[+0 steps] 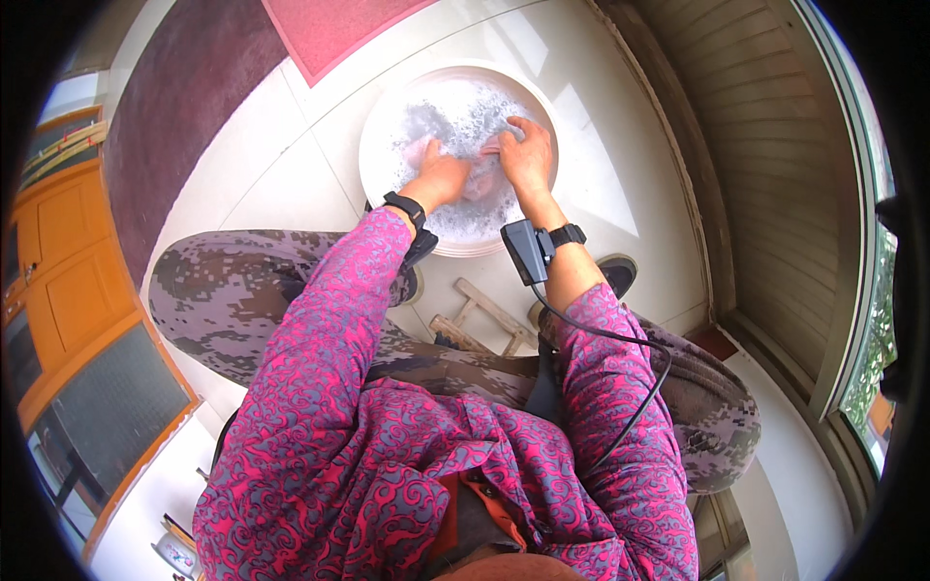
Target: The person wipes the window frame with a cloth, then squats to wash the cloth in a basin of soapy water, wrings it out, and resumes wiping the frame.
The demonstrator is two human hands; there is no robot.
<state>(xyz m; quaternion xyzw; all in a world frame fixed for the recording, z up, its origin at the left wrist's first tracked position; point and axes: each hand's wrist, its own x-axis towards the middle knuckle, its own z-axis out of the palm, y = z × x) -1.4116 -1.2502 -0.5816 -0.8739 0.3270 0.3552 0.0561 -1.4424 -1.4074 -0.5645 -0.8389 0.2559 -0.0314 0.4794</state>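
Note:
A round white basin (pixel 374 145) of sudsy water stands on the floor in front of me. In it a wet pink cloth (pixel 481 184) lies partly under the foam, so its full shape is hidden. My left hand (pixel 442 178) is closed on the cloth at the left, its fingertips down by the water. On the right, my right hand (pixel 526 157) pinches a fold of the same pink cloth between thumb and fingers. Foam covers much of the water around both hands.
Below the basin, between my feet, is a small wooden frame (pixel 475 312). A black cable (pixel 635 339) runs from the device on my right wrist. A red mat (pixel 339 29) lies beyond the basin; a panelled wall (pixel 765 174) rises at the right.

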